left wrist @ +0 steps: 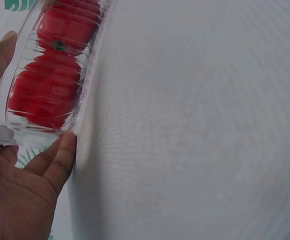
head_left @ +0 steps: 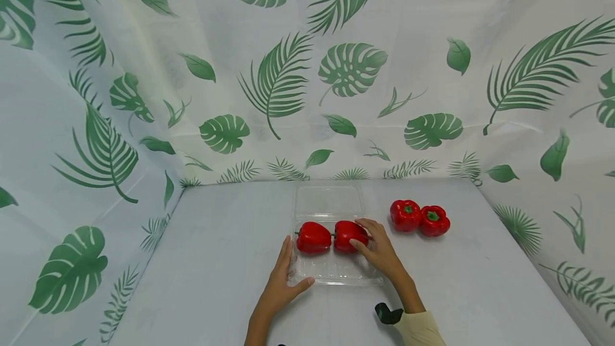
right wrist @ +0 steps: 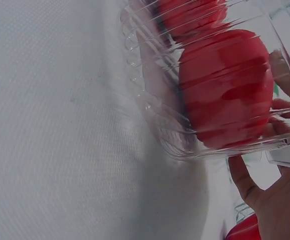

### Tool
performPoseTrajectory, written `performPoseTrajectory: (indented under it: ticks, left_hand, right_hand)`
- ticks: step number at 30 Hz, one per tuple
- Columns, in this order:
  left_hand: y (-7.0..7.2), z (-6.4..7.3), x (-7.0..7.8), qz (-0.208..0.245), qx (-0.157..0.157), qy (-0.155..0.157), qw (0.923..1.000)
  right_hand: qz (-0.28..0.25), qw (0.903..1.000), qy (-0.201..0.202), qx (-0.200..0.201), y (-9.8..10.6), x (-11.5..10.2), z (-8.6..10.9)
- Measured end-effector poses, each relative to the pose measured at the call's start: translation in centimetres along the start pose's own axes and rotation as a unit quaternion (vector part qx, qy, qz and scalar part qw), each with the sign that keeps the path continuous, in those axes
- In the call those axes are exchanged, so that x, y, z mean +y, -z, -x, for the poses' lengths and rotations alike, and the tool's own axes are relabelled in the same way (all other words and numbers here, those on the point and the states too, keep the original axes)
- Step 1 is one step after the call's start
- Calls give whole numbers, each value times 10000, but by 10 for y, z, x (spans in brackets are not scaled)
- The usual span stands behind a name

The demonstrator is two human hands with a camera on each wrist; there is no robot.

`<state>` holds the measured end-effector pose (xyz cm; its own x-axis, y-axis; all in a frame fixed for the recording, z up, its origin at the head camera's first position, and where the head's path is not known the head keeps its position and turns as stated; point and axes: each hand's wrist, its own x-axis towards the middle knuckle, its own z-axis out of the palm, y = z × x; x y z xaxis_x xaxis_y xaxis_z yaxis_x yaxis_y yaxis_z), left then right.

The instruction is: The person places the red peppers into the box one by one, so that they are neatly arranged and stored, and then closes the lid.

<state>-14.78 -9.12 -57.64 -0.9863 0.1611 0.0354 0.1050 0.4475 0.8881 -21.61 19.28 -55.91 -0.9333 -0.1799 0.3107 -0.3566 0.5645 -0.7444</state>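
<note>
A clear plastic clamshell box (head_left: 331, 274) lies on the table with its lid (head_left: 328, 200) folded back, away from me. Two red bell peppers lie on their sides in it, a left one (head_left: 314, 238) and a right one (head_left: 349, 236), in a row along the back half. My right hand (head_left: 381, 252) holds the right pepper, thumb in front and fingers behind. Along the box's left wall rest the straight fingers of my left hand (head_left: 281, 282), its thumb spread near the front edge. Through the ribbed plastic wall, both wrist views show the peppers.
Two more red bell peppers, one (head_left: 405, 215) and another (head_left: 434, 221), stand side by side, stems up, right of the box. The white table (head_left: 216, 260) meets leaf-printed cloth (head_left: 283, 159) at the back and sides. A dark wrist device (head_left: 388, 314) sits at my right sleeve.
</note>
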Motion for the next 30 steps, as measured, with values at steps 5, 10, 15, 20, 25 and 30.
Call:
performPoseTrajectory:
  ticks: [5,10,15,20,25,30]
  left_hand:
    - [0,0,0,2,-11,27,10000]
    - [0,-1,-1,-21,13,26,10000]
    - [0,-1,-1,29,-3,-1,10000]
    - [0,0,-1,-3,-8,-11,10000]
    - [0,0,-1,24,-9,-7,10000]
    - [1,0,-1,26,1,-67,10000]
  right_hand:
    - [-101,9999,-29,57,2,0,2]
    - [-315,9990,177,275,5,0,3]
    - [-387,9962,318,708,11,-3,7]
    - [15,9844,761,1584,23,-6,11]
    - [129,9479,1208,2944,40,-8,12]
    - [211,9036,501,4249,55,-3,15]
